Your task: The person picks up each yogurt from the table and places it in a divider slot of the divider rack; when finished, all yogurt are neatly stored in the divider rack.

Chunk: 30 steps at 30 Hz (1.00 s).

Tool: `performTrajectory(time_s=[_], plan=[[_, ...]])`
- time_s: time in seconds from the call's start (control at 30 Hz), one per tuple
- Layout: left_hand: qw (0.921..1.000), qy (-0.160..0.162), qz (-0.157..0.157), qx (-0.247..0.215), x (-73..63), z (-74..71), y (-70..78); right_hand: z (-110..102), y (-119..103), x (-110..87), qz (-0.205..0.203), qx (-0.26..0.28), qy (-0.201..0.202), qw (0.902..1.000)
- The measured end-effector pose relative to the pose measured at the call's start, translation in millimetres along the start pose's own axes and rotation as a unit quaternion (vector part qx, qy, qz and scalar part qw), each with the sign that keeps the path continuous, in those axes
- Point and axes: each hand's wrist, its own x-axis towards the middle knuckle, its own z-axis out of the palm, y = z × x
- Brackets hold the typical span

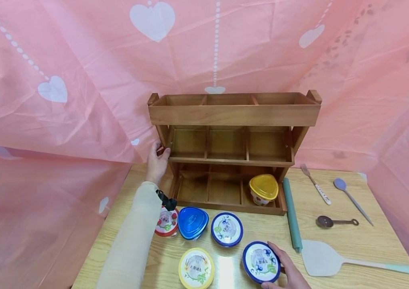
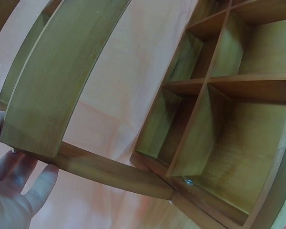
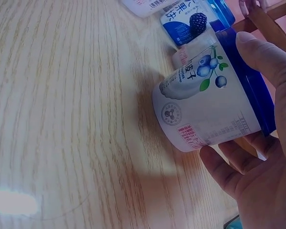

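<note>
Tub (image 1: pixel 261 262) with a dark blue rim and a blueberry label is at the near side of the wooden table (image 1: pixel 356 241), and the right hand (image 1: pixel 292 275) grasps it from its right, thumb on the lid's rim and fingers round the wall; whether its base touches the tabletop I cannot tell. Its plastic wall looks thin and would likely flex under a hard squeeze, while the glossy lid may be slick, so just below the rim seems the best hold; lifting by the lid alone could work it loose. Its weight is probably modest, though its fill is hidden. Well apart, the left hand (image 1: pixel 156 163) grips the left side of the three-tier rack (image 1: pixel 235 115), whose wood looks stiff and likely heavier. From that hand the held tub lies rightward and nearer the person, with a yellow-rimmed tub (image 1: pixel 196 268) to its left, another blue-rimmed tub (image 1: pixel 226 229) farther back, and a white spatula (image 1: pixel 321 259) beyond the right hand.
</note>
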Motion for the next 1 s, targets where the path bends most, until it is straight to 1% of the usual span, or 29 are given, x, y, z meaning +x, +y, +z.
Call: performTrajectory(time_s=[0.37,0.53,0.67,0.87,0.93,1.0], plan=[[1.0,0.001,0.003,-0.007,1.3,0.0,-3.4,2,-3,-5.0,-0.007,-0.008,0.022,0.9997],[1.0,0.0,-0.003,-0.005,1.4,-0.6,-3.4,0,-9,-9.1,-0.005,-0.021,0.045,0.9987],[1.0,-0.003,-0.004,-0.003,0.7,-0.7,-2.5,-3,-11,-10.9,-0.005,-0.024,0.062,0.9978],[1.0,0.0,-0.001,-0.007,0.6,-0.1,-1.9,-12,-18,-14.0,0.0,-0.029,0.067,0.9973],[1.0,0.0,0.001,-0.009,0.8,0.2,-1.9,-16,-20,-15.6,-0.007,-0.039,0.076,0.9963],[1.0,0.0,0.001,-0.009,0.7,0.3,-2.1,-18,-22,-17.4,-0.025,-0.052,0.092,0.9941]])
